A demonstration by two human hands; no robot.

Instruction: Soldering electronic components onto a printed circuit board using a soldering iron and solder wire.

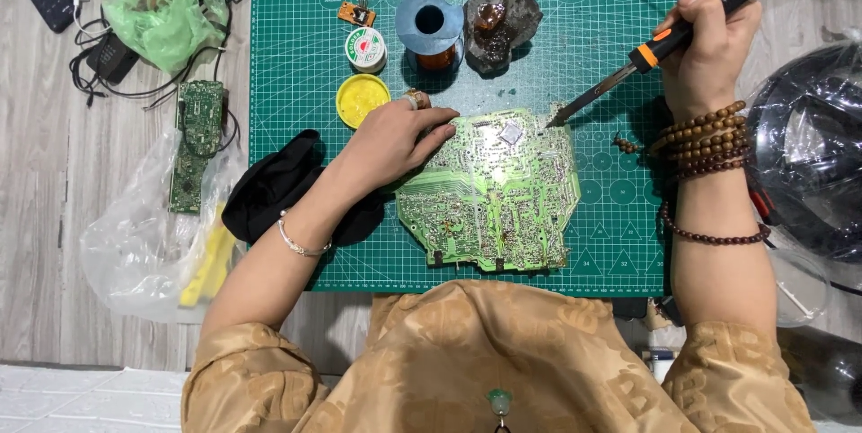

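A large green circuit board lies solder side up on a green cutting mat. My left hand rests flat on the board's left upper edge, fingers pressing it down; it wears a ring and a thin bracelet. My right hand, with bead bracelets on the wrist, grips an orange and black soldering iron. The iron's tip touches the board's upper right edge.
On the mat's far side stand a solder spool, a small solder wire reel, a yellow flux tin and a dark rosin-stained rock. A black cloth, another circuit board and plastic bags lie left. A black bag sits right.
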